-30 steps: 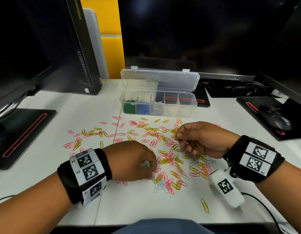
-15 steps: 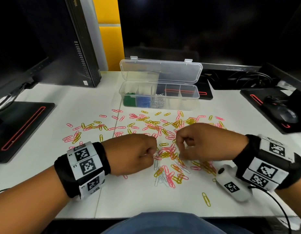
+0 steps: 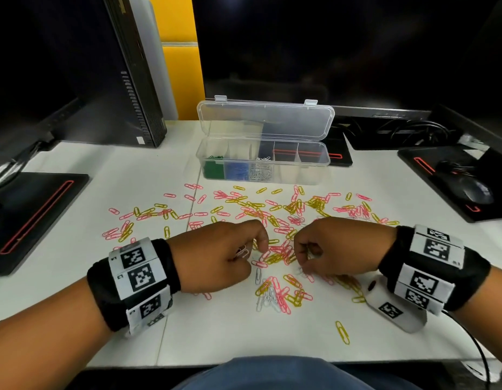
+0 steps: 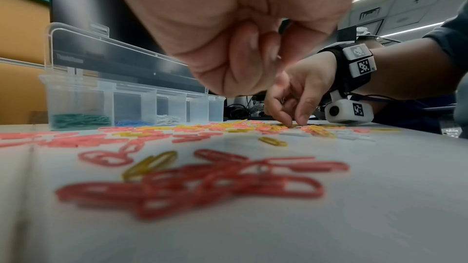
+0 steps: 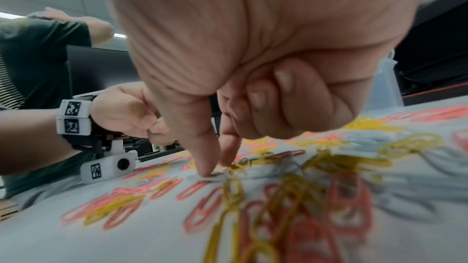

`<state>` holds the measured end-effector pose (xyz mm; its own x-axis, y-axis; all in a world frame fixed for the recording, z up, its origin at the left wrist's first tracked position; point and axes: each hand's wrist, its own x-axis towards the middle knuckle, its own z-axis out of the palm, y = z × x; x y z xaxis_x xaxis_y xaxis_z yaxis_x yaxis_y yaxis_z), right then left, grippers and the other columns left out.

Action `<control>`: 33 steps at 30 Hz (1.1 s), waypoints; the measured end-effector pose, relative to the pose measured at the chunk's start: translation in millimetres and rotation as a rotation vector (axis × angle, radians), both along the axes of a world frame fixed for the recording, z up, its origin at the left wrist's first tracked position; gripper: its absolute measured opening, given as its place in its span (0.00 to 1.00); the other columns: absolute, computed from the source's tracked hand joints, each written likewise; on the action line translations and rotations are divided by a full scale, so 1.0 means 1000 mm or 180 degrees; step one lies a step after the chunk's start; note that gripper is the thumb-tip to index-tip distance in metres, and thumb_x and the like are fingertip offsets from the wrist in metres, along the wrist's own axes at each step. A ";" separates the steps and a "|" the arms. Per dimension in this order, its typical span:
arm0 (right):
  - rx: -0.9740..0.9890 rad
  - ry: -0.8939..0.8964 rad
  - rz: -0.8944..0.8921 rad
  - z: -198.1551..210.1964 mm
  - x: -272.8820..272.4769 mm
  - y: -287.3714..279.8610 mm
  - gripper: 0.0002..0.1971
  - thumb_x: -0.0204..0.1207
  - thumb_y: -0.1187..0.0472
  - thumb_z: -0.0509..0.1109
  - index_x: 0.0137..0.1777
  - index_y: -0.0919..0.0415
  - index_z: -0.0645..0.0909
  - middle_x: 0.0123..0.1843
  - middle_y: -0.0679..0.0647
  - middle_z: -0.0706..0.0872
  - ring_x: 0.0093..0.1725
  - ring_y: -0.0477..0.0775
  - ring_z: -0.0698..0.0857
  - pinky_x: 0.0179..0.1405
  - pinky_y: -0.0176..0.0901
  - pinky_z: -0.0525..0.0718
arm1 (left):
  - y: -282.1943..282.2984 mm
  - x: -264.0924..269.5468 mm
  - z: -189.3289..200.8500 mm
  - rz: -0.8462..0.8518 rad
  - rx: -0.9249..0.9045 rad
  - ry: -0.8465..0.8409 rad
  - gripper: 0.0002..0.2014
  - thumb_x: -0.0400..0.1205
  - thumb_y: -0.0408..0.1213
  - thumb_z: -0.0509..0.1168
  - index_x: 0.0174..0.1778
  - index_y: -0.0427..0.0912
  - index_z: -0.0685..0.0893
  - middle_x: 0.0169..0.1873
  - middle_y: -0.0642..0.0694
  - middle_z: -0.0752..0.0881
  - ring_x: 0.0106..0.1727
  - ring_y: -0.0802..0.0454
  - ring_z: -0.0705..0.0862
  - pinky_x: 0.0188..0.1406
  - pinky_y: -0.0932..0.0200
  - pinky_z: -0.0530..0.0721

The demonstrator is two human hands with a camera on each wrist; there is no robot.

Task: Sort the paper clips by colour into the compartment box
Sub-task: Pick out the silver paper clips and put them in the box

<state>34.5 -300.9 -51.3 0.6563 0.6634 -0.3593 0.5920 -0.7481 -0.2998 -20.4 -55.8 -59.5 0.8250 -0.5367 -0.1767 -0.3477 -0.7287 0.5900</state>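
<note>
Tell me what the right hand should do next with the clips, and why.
Probably close the thumb and forefinger on the white clip under the right hand and lift it. Those fingertips are already down on it, the left hand already holds white clips, and the box has a white section started.

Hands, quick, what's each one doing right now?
Left hand: fingers curled, holding white paper clips.
Right hand: thumb and forefinger pinching at a white clip on the table; lifted or not, cannot tell.
</note>
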 end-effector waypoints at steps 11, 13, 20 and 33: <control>-0.0105 0.0270 0.0032 -0.003 -0.002 0.010 0.03 0.80 0.55 0.73 0.52 0.47 0.85 0.35 0.38 0.79 0.34 0.30 0.79 0.34 0.29 0.70 | 0.000 0.007 -0.011 -0.0299 0.0362 -0.0164 0.11 0.91 0.43 0.56 0.62 0.60 0.82 0.54 0.67 0.82 0.54 0.68 0.79 0.59 0.66 0.79; -0.0103 0.0324 0.0038 -0.004 -0.002 0.010 0.02 0.81 0.57 0.72 0.50 0.49 0.85 0.32 0.37 0.81 0.32 0.26 0.78 0.34 0.29 0.72 | 0.000 0.006 -0.013 -0.0503 0.0493 -0.0335 0.13 0.90 0.49 0.58 0.68 0.62 0.82 0.59 0.64 0.83 0.58 0.66 0.80 0.62 0.66 0.78; 0.0676 0.0695 -0.0139 0.006 0.008 -0.002 0.10 0.85 0.58 0.66 0.43 0.44 0.84 0.37 0.39 0.84 0.36 0.41 0.79 0.40 0.38 0.81 | -0.002 0.008 -0.013 -0.0280 0.0905 -0.0066 0.11 0.87 0.46 0.64 0.63 0.59 0.87 0.59 0.63 0.84 0.55 0.58 0.85 0.60 0.56 0.84; 0.2793 0.2808 -0.1699 0.009 0.016 -0.005 0.15 0.83 0.73 0.57 0.46 0.61 0.85 0.32 0.53 0.76 0.25 0.47 0.70 0.19 0.35 0.68 | -0.003 0.007 -0.019 0.0028 0.1583 -0.0532 0.05 0.90 0.45 0.55 0.52 0.51 0.74 0.43 0.54 0.77 0.38 0.58 0.75 0.40 0.67 0.75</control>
<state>50.2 -305.4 -42.7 0.6763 0.6285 -0.3843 -0.3442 -0.1917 -0.9191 -13.4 -58.3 -78.4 0.8679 -0.4143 -0.2741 -0.4001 -0.9100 0.1089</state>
